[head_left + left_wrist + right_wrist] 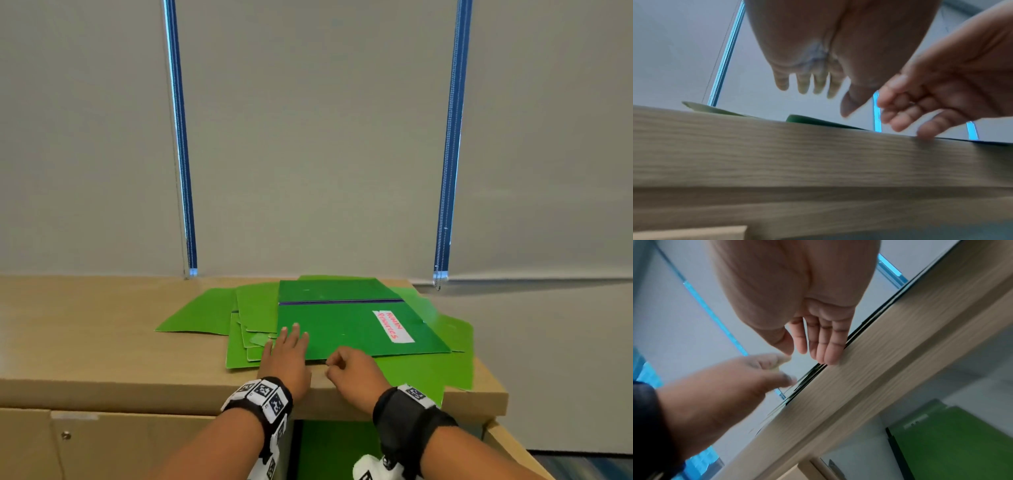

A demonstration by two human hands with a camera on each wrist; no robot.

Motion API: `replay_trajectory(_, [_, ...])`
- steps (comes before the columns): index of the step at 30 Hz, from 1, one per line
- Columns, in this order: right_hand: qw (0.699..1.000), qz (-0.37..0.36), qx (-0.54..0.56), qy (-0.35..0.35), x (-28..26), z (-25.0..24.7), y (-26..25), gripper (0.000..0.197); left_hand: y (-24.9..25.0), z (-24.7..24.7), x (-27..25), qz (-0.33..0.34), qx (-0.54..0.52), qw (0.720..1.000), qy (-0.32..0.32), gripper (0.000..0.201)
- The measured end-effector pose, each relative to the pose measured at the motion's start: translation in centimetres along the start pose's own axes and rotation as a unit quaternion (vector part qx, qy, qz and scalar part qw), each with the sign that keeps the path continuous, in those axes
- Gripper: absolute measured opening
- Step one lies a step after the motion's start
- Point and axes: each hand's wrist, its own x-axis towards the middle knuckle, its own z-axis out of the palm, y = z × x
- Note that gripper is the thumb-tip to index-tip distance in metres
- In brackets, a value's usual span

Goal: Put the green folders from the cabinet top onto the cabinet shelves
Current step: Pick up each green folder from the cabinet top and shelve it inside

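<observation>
Several green folders (pixel 212 315) lie in a loose, fanned pile on the wooden cabinet top (pixel 85 325). The uppermost one is a darker green folder (pixel 342 329) with a white label (pixel 394 325) lettered in red. My left hand (pixel 287 346) lies with straight fingers on that folder's near left corner. Just to its right, my right hand (pixel 349 366) hovers at the pile's near edge with loosely curled fingers and holds nothing. In the right wrist view its fingertips (pixel 830 358) touch the cabinet's front edge (pixel 900 345). Another green folder (pixel 951 443) lies on the shelf below.
Grey window blinds (pixel 308 137) with two blue gaps (pixel 185 171) hang right behind the cabinet. A closed door (pixel 102 445) covers the cabinet's left part. The compartment under my hands stands open (pixel 335 445). Some folders overhang the top's right front corner (pixel 459 373).
</observation>
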Motion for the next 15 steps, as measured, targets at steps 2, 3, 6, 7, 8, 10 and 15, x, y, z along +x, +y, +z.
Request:
replay_trajectory(2, [0.995,0.058,0.082,-0.020,0.1,-0.2,0.8,0.010,0.0,0.6,0.5,-0.016,0.041,0.995,-0.091,0.068])
replay_trajectory(3, [0.986,0.089,0.141,-0.032,0.2,-0.2,1.2,0.012,-0.1,1.1,0.6,-0.031,0.040,0.992,-0.117,0.067])
replay_trajectory(6, [0.944,0.159,0.285,-0.047,0.5,-0.9,1.4,0.010,-0.2,2.0,0.1,-0.037,0.082,0.987,-0.130,0.095])
replay_trajectory(7, [0.934,0.175,0.310,-0.042,0.6,-1.3,1.3,0.008,-0.2,2.0,-0.2,-0.015,0.115,0.985,-0.127,0.106])
replay_trajectory(8, [0.925,0.189,0.328,-0.035,0.7,-1.7,1.2,0.005,-0.2,1.8,-0.5,0.011,0.149,0.981,-0.122,0.111])
replay_trajectory(10, [0.908,0.218,0.358,-0.013,1.0,-2.5,1.0,0.005,0.0,1.0,-0.7,0.057,0.191,0.975,-0.098,0.094])
replay_trajectory(15, [0.921,0.251,0.294,0.048,1.2,-3.2,1.1,0.019,1.0,-1.4,-1.2,0.079,0.133,0.983,-0.097,0.049])
